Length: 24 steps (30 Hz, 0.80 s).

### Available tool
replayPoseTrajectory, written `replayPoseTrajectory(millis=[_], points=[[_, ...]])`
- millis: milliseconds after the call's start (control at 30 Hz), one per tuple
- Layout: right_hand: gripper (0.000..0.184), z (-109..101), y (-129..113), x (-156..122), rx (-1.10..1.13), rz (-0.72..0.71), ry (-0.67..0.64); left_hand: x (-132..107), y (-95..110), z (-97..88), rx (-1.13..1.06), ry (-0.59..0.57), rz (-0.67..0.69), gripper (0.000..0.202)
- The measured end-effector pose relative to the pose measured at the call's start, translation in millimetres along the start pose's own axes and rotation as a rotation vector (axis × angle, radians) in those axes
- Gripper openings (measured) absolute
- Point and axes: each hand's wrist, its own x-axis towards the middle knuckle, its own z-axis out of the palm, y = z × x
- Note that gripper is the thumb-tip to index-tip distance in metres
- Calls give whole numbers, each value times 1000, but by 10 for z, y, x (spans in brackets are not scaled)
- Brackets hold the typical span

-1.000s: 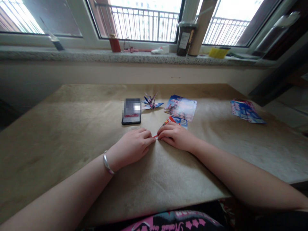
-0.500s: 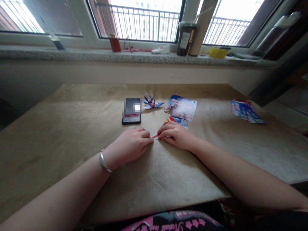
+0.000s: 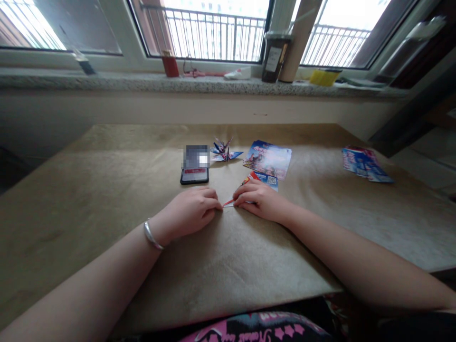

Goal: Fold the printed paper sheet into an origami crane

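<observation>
A folded piece of printed paper (image 3: 229,204) lies on the table in front of me, with a narrow white and red tip pointing left. My right hand (image 3: 261,200) is closed on its body, fingers pressing it to the tabletop and covering most of it. A red and yellow part sticks out above those fingers. The fingertips of my left hand (image 3: 194,209) are pinched together at the left tip. Behind my right hand shows blue paper with a QR code (image 3: 271,180); whether it belongs to the folded piece I cannot tell.
A phone (image 3: 194,175) lies beyond my left hand, beside a folded paper crane (image 3: 226,152). To their right is a stack of printed square sheets (image 3: 269,157). More blue printed papers (image 3: 366,164) lie far right on the table (image 3: 89,199). Jars and small items line the windowsill (image 3: 124,83).
My left hand has slid slightly left, so more of the paper's tip shows between the hands. My right hand has stayed in place.
</observation>
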Motion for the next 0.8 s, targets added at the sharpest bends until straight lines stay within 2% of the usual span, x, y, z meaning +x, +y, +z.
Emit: replayPoseTrajectory(millis=[133,267,400,800], points=[[18,-4,-11,7,-6,-10,1,16,-5,21,4,19,14,22],[17,1,-27,19,-12,-6,1,32,-2,82,-2,86,97,31],[17,20,-29,25,-10,7,0,51,16,129,41,105,139,32],[18,20,-17,30,-19,9,-8,107,64,108,170,42,161,23]])
